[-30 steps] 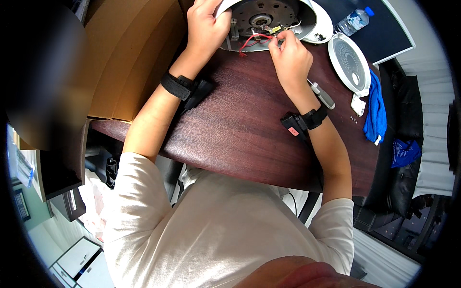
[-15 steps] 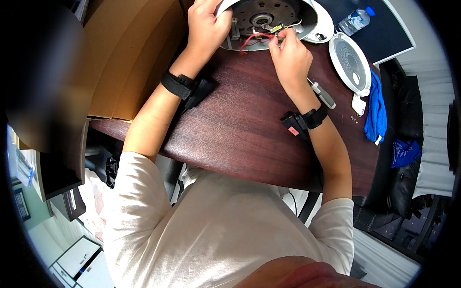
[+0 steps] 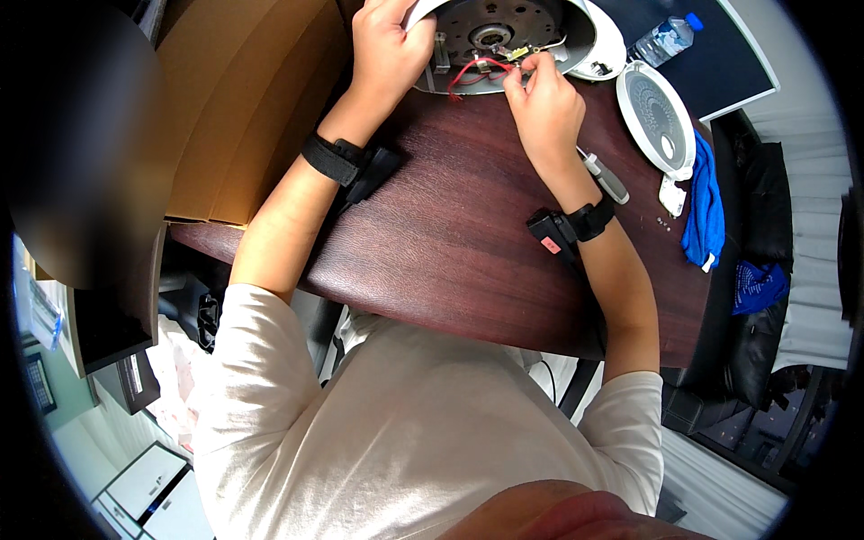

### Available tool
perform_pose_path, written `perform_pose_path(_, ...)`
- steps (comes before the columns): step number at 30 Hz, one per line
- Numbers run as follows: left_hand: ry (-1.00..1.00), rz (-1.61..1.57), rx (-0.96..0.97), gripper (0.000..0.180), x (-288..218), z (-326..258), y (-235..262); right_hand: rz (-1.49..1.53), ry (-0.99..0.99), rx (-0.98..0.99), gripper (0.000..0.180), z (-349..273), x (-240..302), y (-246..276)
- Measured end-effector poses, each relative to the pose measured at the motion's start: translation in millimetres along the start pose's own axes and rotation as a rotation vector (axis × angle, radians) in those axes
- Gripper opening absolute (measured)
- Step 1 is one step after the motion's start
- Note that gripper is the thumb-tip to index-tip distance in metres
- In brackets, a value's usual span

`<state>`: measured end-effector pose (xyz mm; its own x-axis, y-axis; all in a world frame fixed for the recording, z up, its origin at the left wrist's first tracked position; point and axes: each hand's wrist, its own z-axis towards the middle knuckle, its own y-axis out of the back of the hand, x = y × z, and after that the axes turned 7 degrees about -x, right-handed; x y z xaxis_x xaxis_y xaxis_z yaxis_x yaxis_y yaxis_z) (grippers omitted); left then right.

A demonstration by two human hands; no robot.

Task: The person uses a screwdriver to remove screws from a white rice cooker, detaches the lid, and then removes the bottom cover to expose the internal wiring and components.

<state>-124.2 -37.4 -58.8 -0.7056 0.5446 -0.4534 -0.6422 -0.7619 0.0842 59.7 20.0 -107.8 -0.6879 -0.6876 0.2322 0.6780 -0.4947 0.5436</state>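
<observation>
At the top of the view a white appliance housing, like a rice cooker's, lies with its open underside toward me. Inside are a round grey metal plate, small metal brackets and thin wiring. My left hand is closed round the housing's left rim, thumb on the near side. With thumb and forefinger together, my right hand pinches at the end of a red wire low in the opening. The exact part between the fingertips is mostly hidden. A grey-handled screwdriver lies beside my right wrist.
A white round cover rests at the right, next to a blue cloth and a small white piece. Tiny bits lie near it. Behind stands a water bottle. A large cardboard box borders the dark wooden table on the left.
The red wire and a small metal clip by it have shifted slightly inside the housing. Both hands stay almost where they were.
</observation>
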Motion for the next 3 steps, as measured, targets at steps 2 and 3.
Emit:
perform_pose_path(2,-0.028,-0.01,-0.013,0.057,3.6,0.2,-1.4,-0.007,-0.016,0.013,0.019,-0.5,-2.0,-1.3)
perform_pose_path(3,0.013,-0.006,0.007,0.057,-1.3,0.3,0.3,-0.029,-0.036,0.028,0.023,-1.2,-3.1,-1.7)
